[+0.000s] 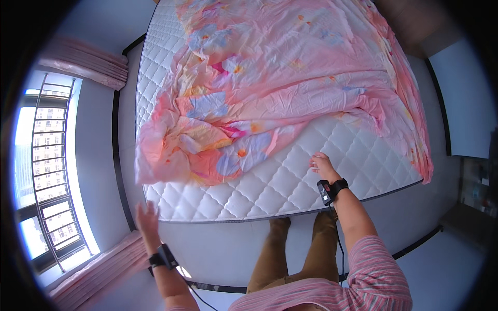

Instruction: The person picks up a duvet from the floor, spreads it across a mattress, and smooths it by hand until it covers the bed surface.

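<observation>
A pink floral bedsheet [280,66] lies wrinkled over a white quilted mattress [268,194]. Its near left corner is bunched and slightly blurred, hanging at the mattress's left side. The near end of the mattress shows bare. My left hand [147,219], fingers spread and blurred, is beside the near left mattress corner, below the bunched cloth and apart from it. Over the bare quilting is my right hand [322,165], its fingers loosely curled with nothing in them. Whether it touches the mattress I cannot tell. Each wrist carries a strapped black device with a cable.
A barred window [52,167] is at the left, with pink curtains [85,64] on both sides of it. Dark baseboard [120,171] runs along the walls. Pale floor [210,248] surrounds the bed, and my legs [272,248] stand against its near edge.
</observation>
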Available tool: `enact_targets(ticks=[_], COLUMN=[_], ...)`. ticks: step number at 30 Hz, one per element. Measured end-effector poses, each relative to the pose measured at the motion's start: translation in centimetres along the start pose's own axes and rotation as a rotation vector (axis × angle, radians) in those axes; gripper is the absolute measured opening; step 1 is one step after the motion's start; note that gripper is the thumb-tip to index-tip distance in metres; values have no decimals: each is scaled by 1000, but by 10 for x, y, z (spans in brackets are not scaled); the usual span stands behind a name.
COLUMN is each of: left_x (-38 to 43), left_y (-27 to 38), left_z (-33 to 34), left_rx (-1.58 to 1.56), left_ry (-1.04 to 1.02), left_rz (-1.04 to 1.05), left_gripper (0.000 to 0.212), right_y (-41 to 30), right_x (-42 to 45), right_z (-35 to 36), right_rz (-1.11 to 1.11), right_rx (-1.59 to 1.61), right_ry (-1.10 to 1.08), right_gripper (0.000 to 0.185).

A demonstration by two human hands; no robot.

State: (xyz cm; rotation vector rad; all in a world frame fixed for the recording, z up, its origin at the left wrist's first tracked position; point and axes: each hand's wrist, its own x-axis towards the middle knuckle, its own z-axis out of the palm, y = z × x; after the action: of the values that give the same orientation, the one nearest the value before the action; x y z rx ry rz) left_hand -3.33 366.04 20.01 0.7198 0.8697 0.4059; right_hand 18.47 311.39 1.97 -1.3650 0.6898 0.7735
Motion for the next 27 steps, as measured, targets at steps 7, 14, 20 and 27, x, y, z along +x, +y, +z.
enact_targets(ticks=[7, 14, 20, 27], left_x=[30, 57, 75, 100], left_y=[-189, -270, -294, -313], left_z=[45, 34, 44, 32], left_rx=[683, 448, 540, 508], left_ry=[-288, -204, 16, 326], left_rz=[-232, -261, -109, -108], left_gripper=[45, 56, 48, 12], right_y=[-4, -60, -84, -74], right_x=[89, 135, 156, 140], right_z=[-41, -55, -67, -111], right_rz=[-613, -860, -874, -695], right_rx=[-790, -934, -1026, -1107], right_ry=[417, 462, 636, 606], right_gripper=[52, 58, 42, 6])
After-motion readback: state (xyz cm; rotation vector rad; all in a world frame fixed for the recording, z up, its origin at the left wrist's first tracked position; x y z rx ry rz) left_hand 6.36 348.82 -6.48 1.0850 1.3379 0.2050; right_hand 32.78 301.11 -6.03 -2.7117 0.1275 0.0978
